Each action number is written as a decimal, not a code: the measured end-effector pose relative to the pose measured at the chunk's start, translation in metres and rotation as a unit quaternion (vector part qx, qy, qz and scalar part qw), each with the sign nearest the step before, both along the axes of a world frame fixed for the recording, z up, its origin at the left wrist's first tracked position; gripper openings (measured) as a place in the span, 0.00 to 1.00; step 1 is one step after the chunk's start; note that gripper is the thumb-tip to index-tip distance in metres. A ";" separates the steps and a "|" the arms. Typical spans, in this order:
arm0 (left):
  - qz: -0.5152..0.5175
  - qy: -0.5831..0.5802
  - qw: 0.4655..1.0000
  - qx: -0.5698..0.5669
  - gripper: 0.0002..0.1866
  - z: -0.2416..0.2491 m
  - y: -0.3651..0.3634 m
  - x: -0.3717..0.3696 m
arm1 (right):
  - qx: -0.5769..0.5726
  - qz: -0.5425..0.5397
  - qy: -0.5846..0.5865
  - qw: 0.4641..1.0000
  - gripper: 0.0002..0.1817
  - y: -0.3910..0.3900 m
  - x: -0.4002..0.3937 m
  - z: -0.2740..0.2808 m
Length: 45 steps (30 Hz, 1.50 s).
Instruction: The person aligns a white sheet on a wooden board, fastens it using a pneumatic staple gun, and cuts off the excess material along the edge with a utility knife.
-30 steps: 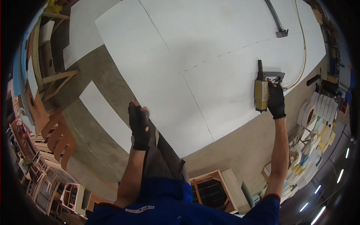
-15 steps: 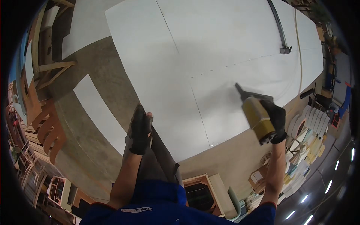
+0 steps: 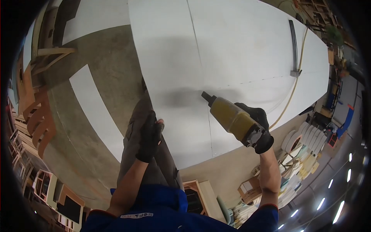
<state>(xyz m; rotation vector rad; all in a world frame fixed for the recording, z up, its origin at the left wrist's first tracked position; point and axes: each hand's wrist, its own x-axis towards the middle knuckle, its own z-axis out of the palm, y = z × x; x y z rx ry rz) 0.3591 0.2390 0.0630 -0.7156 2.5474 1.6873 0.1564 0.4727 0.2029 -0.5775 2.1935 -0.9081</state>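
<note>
- The right hand (image 3: pixel 257 120), in a dark glove, is right of centre in the frame, closed around the handle side of a yellow tool (image 3: pixel 232 119); the tool's body hides part of the grip.
- The yellow tool lies aslant near the centre of the frame, its dark narrow tip pointing to the upper left, over a large white sheet (image 3: pixel 170 69); whether the tip touches the sheet is hard to tell from this angle.
- The left hand (image 3: pixel 150 135), also gloved, with bare fingertips, is left of the lower centre, beside the sheet's left edge. It is loosely open, its fingers close together, with nothing seen in its hold.
- The white sheet fills the upper middle of the frame and reaches to the right, with a long dark line down it and a dashed line across it.
- At the upper right, a dark metal bar (image 3: pixel 294 46) with a bracket at its lower end lies on the sheet; a pale yellow hose (image 3: pixel 289 99) passes by the bracket and runs down towards the right hand.
- Left of the sheet, a narrow white strip (image 3: pixel 94 102) lies on the grey floor (image 3: pixel 112 58).
</note>
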 end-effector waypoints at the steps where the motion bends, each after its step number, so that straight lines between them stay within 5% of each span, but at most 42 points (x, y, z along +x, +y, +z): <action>1: 0.005 -0.001 1.000 0.000 0.03 -0.001 -0.001 0.001 | 0.020 0.011 0.036 0.999 0.23 -0.002 0.001 -0.004; 3: 0.014 0.016 0.997 0.071 0.05 0.000 -0.003 0.001 | 0.038 0.026 0.070 0.996 0.23 -0.005 0.001 -0.007; 7: 0.014 0.053 0.997 0.046 0.09 -0.009 0.000 0.007 | 0.036 -0.038 -0.036 0.998 0.23 -0.010 0.005 -0.004; 10: 0.069 -0.016 0.975 0.209 0.13 -0.004 0.001 0.006 | 0.032 -0.002 0.002 0.999 0.24 -0.021 0.012 -0.005; 15: 0.072 0.024 0.991 0.108 0.14 -0.007 0.002 0.005 | 0.028 0.030 -0.024 0.999 0.22 -0.049 0.020 -0.005; 20: 0.196 -0.001 0.964 0.182 0.10 0.002 0.016 0.005 | 0.042 0.021 0.002 0.999 0.23 -0.063 0.033 -0.009; 23: 0.160 0.013 0.986 0.035 0.12 -0.001 0.022 0.006 | 0.032 0.012 0.003 0.999 0.20 -0.063 0.037 -0.011; 26: 0.232 -0.059 0.953 0.189 0.12 0.011 0.023 0.002 | 0.068 0.013 0.020 0.997 0.18 -0.063 0.046 -0.012; 28: 0.242 -0.003 0.960 0.138 0.10 0.000 0.032 0.006 | 0.128 0.130 0.131 0.974 0.21 -0.062 0.046 -0.012; 34: 0.307 0.096 0.943 0.090 0.07 -0.004 0.037 0.011 | 0.126 0.096 0.157 0.975 0.20 -0.055 0.059 -0.029; 38: 0.290 0.111 0.950 0.011 0.07 -0.006 0.038 0.013 | 0.147 0.090 0.172 0.970 0.19 -0.057 0.064 -0.030; 40: 0.272 0.111 0.955 -0.043 0.07 -0.004 0.038 0.012 | 0.146 0.169 0.211 0.952 0.17 -0.061 0.059 -0.028; 45: 0.273 0.097 0.957 -0.003 0.07 -0.003 0.032 0.012 | 0.145 0.122 0.190 0.963 0.17 -0.072 0.064 -0.023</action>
